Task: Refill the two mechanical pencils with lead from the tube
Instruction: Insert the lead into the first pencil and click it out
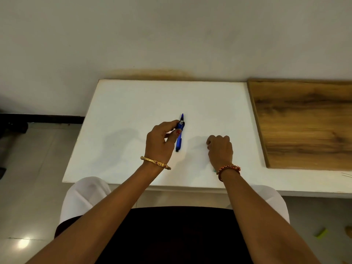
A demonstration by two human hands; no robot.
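White table (133,103), wooden board (304,126) at its right, tiled floor (34,168).

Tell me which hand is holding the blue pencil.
The left hand, with the gold bangle, pinches the blue pencil; the right hand doesn't.

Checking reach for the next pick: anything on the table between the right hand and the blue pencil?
Nothing visible. The stretch of white table between the right hand and the blue pencil is bare. The left hand already grips the pencil from its far side. The right hand's fingers are curled; whether they hold anything cannot be told.
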